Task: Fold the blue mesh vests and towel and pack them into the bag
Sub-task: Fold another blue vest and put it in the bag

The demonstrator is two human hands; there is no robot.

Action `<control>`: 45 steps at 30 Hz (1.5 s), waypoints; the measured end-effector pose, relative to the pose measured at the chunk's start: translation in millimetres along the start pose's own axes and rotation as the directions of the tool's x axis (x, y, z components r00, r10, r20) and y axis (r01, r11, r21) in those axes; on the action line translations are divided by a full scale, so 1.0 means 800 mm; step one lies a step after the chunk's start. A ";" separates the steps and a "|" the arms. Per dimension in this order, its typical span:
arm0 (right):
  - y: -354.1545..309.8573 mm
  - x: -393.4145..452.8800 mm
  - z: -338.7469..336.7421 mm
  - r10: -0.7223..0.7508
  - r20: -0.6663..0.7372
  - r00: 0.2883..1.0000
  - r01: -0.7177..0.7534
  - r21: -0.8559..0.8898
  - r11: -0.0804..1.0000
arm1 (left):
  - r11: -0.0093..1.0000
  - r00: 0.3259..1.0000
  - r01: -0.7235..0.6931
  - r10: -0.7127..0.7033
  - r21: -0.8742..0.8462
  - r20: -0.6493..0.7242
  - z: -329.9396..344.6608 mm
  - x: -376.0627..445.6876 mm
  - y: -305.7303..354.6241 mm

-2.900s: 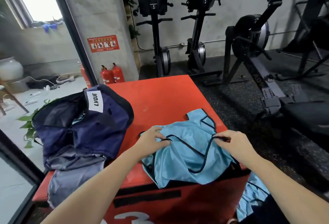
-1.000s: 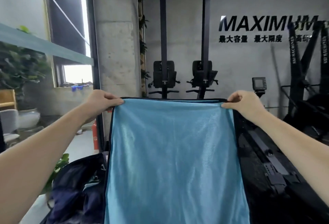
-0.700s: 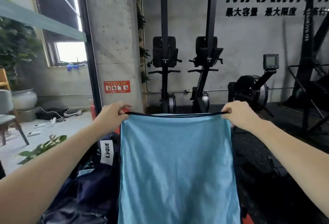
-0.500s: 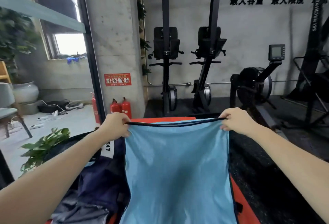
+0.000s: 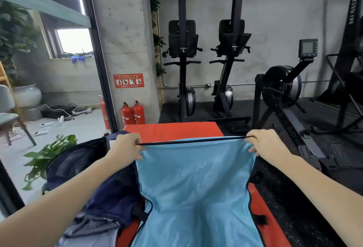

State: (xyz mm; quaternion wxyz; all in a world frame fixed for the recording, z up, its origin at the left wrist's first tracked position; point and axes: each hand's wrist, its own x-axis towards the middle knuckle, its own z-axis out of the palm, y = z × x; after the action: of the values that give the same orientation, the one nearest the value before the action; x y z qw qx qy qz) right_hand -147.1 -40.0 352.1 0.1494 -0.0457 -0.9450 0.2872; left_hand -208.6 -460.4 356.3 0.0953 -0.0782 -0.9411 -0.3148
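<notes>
Both hands grip blue mesh vest (image 5: 196,184) by black-trimmed top edge: left hand (image 5: 125,148) at left corner, right hand (image 5: 263,144) at right corner. Vest hangs stretched over red counter (image 5: 172,129). Navy bag (image 5: 94,184) beside it, at left. Fire extinguishers (image 5: 132,114) behind.

Gym corner behind a red worktop (image 5: 172,130)

Two fire extinguishers (image 5: 133,113) are stood against a concrete pillar (image 5: 125,36); a red sign (image 5: 128,80) is fixed above them, a potted plant (image 5: 47,156) is seen left, and a rowing machine (image 5: 282,91) right.
</notes>
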 end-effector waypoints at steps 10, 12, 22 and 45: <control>0.026 0.075 0.026 0.078 0.067 0.995 -0.090 0.191 0.977 | 0.991 0.996 0.039 -0.028 -0.131 0.083 0.020 0.079 0.006; 0.020 0.100 0.016 0.046 0.062 0.997 -0.055 0.163 0.985 | 0.991 0.998 0.028 -0.021 -0.135 0.054 0.016 0.112 0.015; -0.033 0.217 -0.076 0.002 -0.059 0.998 0.001 0.049 0.999 | 0.997 0.991 -0.069 0.072 0.030 -0.113 -0.039 0.241 0.118; -0.031 -0.039 -0.080 -0.280 -0.196 0.940 0.274 -0.058 0.960 | 0.915 0.861 -0.378 0.404 0.143 -0.309 -0.054 -0.025 0.039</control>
State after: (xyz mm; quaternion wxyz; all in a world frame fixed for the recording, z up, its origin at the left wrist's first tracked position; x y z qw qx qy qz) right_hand -97.4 -32.0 408.5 0.2829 0.0566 -0.9261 0.2432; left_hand -176.8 -463.9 403.3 0.3172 -0.2096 -0.8874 -0.2606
